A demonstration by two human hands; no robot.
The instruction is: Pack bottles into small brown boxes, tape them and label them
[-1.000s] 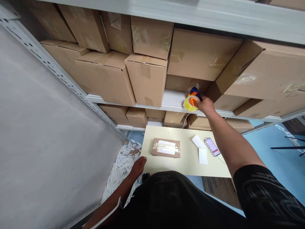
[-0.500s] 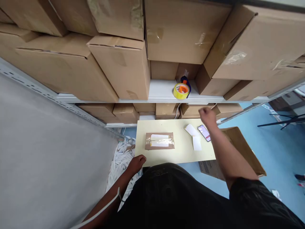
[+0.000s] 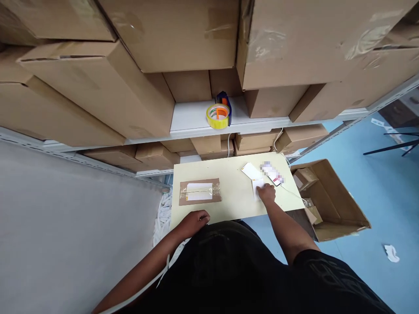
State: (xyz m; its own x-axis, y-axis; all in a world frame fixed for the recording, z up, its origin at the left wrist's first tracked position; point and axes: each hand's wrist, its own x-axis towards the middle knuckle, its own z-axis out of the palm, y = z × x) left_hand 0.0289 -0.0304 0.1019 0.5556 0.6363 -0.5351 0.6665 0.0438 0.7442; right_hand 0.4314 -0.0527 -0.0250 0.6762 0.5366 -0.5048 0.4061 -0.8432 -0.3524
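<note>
My right hand point(image 3: 266, 193) is down on the table, its fingers closed at the right edge of a white paper slip point(image 3: 257, 188). A second white slip point(image 3: 251, 170) lies just beyond, overlapping it at the corner. Right of the slips is a phone point(image 3: 274, 175), partly blurred. My left hand point(image 3: 195, 222) is curled closed at the table's front edge, with nothing visible in it. In front of it lies a small cardboard box point(image 3: 183, 198) with a white label point(image 3: 199, 192) under clear tape.
A tape dispenser with yellow tape point(image 3: 218, 117) sits on the shelf point(image 3: 190, 114) above the table point(image 3: 229, 213). Cardboard boxes point(image 3: 183, 39) fill the shelves. Right of the table stands a large open carton point(image 3: 340, 196) with small boxes inside. A wall point(image 3: 65, 226) rises at left.
My right hand has come down from above the table's far right side onto the nearer slip. My left hand stays curled near the front edge. The view has turned to the right.
</note>
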